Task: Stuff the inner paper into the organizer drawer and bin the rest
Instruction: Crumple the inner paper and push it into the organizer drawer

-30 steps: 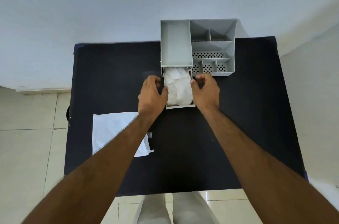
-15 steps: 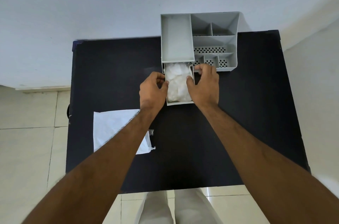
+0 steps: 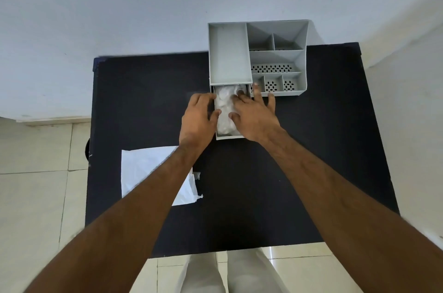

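Observation:
A grey plastic organizer [image 3: 278,60] stands at the far edge of the black table [image 3: 311,161]. Its drawer [image 3: 229,136] is pulled out toward me at the lower left and holds crumpled white paper [image 3: 224,110]. My left hand [image 3: 197,120] rests against the drawer's left wall, thumb at the paper. My right hand [image 3: 254,113] lies flat with fingers spread, pressing on the paper, fingertips reaching the organizer's front. A flat white wrapper [image 3: 141,168] lies on the table's left side, partly under my left forearm.
A pale wall runs behind the table. Tiled floor shows to the left and below. A dark round object [image 3: 86,152] peeks out past the table's left edge. My legs are visible under the near edge.
My right hand has moved from the drawer's right side onto the paper, fingers now spread flat over it. The left hand stays at the drawer's left wall. The view shifted slightly.

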